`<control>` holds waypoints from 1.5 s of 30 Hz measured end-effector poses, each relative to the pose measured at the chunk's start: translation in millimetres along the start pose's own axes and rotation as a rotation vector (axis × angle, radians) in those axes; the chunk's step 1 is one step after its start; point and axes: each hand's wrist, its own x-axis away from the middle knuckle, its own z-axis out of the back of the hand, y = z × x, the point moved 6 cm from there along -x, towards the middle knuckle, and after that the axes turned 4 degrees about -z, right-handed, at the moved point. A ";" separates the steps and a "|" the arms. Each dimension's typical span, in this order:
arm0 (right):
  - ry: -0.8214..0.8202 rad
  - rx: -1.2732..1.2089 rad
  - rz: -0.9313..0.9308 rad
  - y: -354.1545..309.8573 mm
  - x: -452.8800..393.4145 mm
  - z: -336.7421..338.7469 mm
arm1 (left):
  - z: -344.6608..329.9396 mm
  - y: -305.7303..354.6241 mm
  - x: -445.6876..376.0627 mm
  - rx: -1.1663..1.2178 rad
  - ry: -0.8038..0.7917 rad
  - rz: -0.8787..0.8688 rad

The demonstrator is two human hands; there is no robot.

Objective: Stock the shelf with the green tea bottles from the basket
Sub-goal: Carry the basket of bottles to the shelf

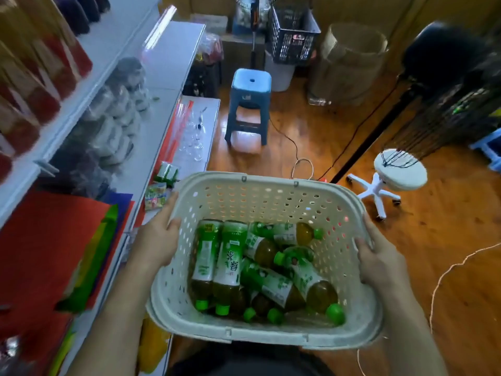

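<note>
A pale perforated plastic basket (271, 185) is held up in front of me, above the floor. Several green tea bottles (230, 261) with green caps and green-white labels lie piled inside it. My left hand (157, 240) grips the basket's left rim, thumb over the edge. On the right rim my right hand (379, 261) grips likewise. The white shelf unit (162, 77) runs along my left, its boards level with and above the basket.
The shelves carry red packages, bagged goods (122, 109), clear glassware (193, 137), small green cartons (166, 172) and coloured paper sheets (54, 240). On the wooden floor stand a blue stool (250, 104), a white swivel stool (398, 172), a black crate (294, 36), loose cables and a black stand.
</note>
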 end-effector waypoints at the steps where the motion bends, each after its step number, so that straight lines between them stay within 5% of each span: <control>1: 0.000 -0.003 -0.004 -12.0 -11.7 -3.8 | 1.0 8.0 -16.6 -0.016 -0.013 -0.012; 45: 0.008 0.023 0.008 -456.7 -706.3 -127.5 | -32.4 305.2 -803.1 -0.042 -0.007 -0.048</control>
